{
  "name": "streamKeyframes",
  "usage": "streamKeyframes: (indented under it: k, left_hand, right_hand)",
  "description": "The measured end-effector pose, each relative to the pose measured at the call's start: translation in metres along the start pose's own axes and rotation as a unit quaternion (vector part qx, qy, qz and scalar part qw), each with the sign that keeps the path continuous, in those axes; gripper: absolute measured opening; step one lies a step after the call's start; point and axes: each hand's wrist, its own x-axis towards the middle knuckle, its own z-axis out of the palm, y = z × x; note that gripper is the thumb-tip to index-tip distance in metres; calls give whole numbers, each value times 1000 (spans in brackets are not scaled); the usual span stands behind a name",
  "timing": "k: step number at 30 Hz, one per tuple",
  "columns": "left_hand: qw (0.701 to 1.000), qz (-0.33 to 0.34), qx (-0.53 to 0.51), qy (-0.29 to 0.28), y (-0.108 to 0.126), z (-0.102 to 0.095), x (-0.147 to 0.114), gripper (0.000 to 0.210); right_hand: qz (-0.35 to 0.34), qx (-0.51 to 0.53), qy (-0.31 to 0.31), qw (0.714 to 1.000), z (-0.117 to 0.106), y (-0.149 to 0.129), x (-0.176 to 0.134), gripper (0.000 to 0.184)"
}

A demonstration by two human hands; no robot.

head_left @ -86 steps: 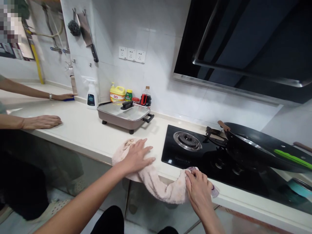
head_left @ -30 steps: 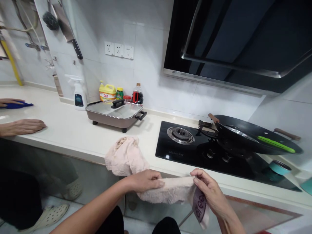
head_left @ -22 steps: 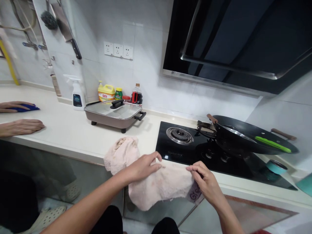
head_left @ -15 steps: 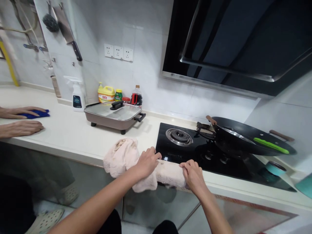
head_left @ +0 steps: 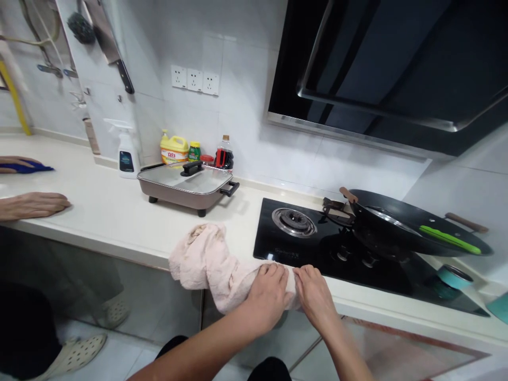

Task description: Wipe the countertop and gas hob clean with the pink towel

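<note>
A pale pink towel (head_left: 204, 264) with brownish stains lies bunched at the counter's front edge, its right part draped along the edge in front of the stove. My left hand (head_left: 268, 293) is closed on this right part, fingers curled over its top. Close beside it, my right hand (head_left: 315, 291) grips the towel's right end, thumb and fingers pinched together. Just behind both hands sits the black glass gas stove (head_left: 257, 248). What lies beneath the towel is hidden.
An electric pan (head_left: 174, 196) with a glass lid stands behind the towel. A large wok (head_left: 381, 233) with a green-handled utensil (head_left: 448, 239) rests on the right burner. At left, another person's hands (head_left: 35, 205) touch the counter, one on a blue cloth (head_left: 27, 166). A range hood (head_left: 377, 69) hangs above.
My left hand has slid right along the towel, close to my right hand, pulling more towel over the edge. The other person's hand with the blue cloth has moved left.
</note>
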Motion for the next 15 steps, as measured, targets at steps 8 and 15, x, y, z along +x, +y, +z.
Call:
streamKeyframes:
  k: [8, 15]
  left_hand:
    - [999, -18, -32, 15, -14, -11, -16, 41]
    - [998, -53, -20, 34, -37, -10, -41, 54]
  right_hand:
    - [-15, -57, -20, 998, -11, -23, -2, 29]
    - [-29, -60, -39, 997, -6, -55, 15, 25]
